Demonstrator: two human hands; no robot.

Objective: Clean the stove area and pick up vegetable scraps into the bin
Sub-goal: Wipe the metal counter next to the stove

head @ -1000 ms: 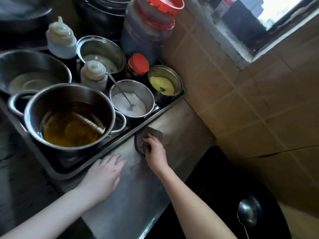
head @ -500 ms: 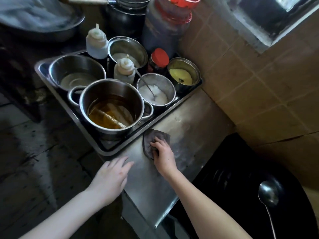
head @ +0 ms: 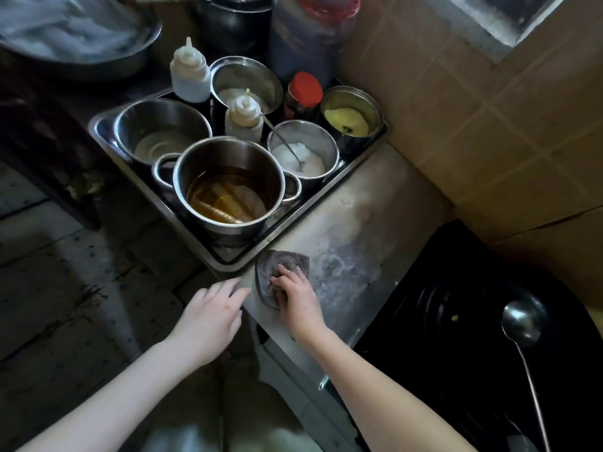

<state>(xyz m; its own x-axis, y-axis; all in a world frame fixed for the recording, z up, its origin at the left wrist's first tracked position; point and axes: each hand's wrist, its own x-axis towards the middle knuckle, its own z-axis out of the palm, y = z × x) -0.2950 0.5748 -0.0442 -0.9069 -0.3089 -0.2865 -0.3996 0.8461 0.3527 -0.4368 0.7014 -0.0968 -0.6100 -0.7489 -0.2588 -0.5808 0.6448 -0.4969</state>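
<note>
The cloth lies at the surface's left edge, just beside the tray's near corner, under the right hand, whose fingers curl on it, grasping it. The left hand touches the same edge, fingers straight and released. The tray holds a pot of brown liquid, bowls and bottles; a ladle lies in the wok beyond the right edge.

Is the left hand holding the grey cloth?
No, the right hand holds the grey cloth on the counter, while the left hand lies open by the counter's edge.
</note>
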